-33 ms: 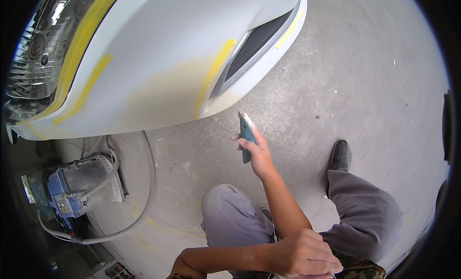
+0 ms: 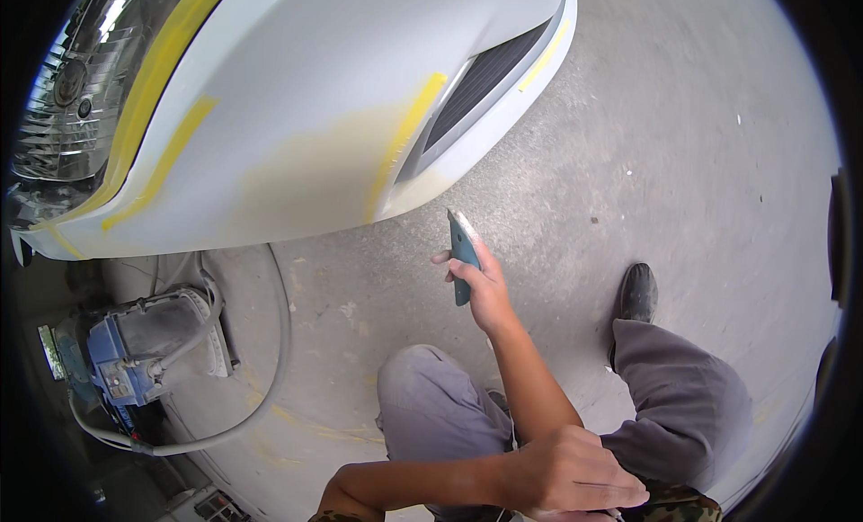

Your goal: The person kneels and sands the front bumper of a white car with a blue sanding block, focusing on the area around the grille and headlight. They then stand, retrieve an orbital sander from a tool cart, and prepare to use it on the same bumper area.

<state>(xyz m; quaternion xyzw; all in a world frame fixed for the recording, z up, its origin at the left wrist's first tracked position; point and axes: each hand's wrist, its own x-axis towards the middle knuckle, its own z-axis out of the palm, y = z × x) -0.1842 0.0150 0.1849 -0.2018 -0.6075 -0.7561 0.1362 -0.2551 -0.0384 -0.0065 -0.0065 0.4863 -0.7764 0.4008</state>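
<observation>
My right hand is closed around a flat teal block with a small hole and a pale, dusty edge. It holds the block above the floor, a little below the lower edge of a car bumper, not touching it. My left forearm crosses in front of my body. The left hand is closed, knuckles up, beside my right elbow over my lap. Its fingertips are mostly hidden, so what they hold cannot be made out. The pale bumper has a beige filler patch between strips of yellow tape.
A headlight edged with yellow tape is at the upper left. A blue and grey machine with a grey hose stands on the floor at left. A dark vent is set in the bumper. My black shoe is on the concrete floor.
My left hand has shifted slightly to the right. My right hand and the block stay in the same place.
</observation>
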